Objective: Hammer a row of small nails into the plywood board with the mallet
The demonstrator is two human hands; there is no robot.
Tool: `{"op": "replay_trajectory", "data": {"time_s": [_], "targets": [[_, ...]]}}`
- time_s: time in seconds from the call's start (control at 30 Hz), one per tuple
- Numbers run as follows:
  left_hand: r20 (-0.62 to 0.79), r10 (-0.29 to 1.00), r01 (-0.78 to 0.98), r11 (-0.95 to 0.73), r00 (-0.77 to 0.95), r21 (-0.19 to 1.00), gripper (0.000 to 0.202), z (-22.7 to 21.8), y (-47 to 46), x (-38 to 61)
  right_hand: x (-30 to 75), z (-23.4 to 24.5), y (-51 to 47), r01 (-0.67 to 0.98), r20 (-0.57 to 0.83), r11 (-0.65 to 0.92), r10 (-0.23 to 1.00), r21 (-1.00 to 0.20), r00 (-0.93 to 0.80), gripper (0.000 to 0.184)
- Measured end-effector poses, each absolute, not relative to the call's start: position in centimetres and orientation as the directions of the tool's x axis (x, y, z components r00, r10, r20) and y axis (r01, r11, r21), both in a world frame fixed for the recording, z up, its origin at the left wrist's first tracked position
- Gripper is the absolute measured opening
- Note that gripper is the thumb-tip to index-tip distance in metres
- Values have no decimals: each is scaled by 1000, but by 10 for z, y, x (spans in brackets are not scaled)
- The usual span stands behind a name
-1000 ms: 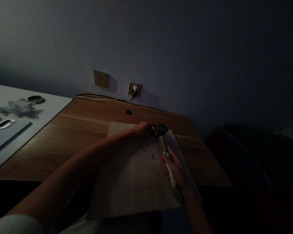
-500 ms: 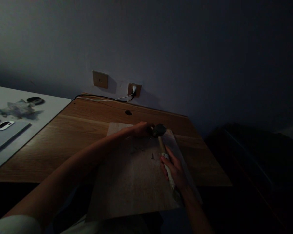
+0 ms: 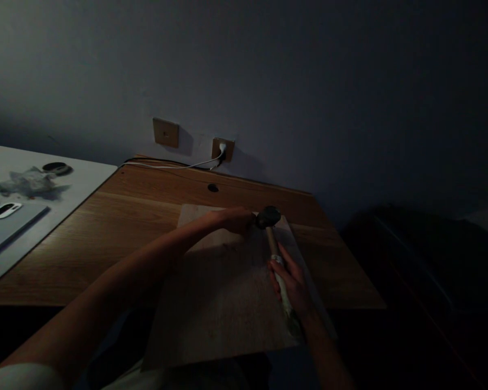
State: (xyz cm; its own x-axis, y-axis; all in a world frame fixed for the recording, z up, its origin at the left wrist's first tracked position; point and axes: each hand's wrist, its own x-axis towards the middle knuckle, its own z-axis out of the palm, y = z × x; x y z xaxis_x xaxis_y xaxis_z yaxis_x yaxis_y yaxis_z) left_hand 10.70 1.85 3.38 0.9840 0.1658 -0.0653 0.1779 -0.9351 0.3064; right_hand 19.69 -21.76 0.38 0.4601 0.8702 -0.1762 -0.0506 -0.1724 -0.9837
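A hammer (image 3: 272, 241) with a dark head and a pale wrapped handle lies in the grip of my right hand (image 3: 290, 279), whose fingers wrap round the handle. My left hand (image 3: 238, 219) reaches across to the far part of a wooden board (image 3: 223, 303), its knuckles just left of the hammer head. The left fingers are curled; the dim light and the hammer head hide what they hold. Some small dark pieces (image 3: 230, 248), too dim to name, lie on the board below that hand.
The board rests on a wooden desk (image 3: 138, 216) against the wall. A white table (image 3: 93, 176) adjoins at left, bearing a crumpled plastic bag (image 3: 32, 181), a tape roll (image 3: 57, 168) and a grey flat scale-like object (image 3: 14, 227). Cables (image 3: 166, 165) run to a socket (image 3: 223, 149).
My left hand has turned and lowered slightly beside the hammer head. The hammer head has shifted a little right. A small upright piece on the board no longer shows clearly.
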Motion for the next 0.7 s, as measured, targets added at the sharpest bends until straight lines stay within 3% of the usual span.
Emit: {"op": "replay_trajectory", "data": {"time_s": [0.2,0.53,0.7], "targets": [[-15,197,192,-938,980,289,27,33,36,102,199,0,-218,-74,-184,-170,857,-983,481,81],[63,206,129,-794,976,594,19,20,67,96,197,2,-218,-53,-166,-160,870,-986,465,71],[106,196,83,-763,975,641,22,15,62,99,199,1,-217,-54,-170,-164,873,-985,457,74]]}}
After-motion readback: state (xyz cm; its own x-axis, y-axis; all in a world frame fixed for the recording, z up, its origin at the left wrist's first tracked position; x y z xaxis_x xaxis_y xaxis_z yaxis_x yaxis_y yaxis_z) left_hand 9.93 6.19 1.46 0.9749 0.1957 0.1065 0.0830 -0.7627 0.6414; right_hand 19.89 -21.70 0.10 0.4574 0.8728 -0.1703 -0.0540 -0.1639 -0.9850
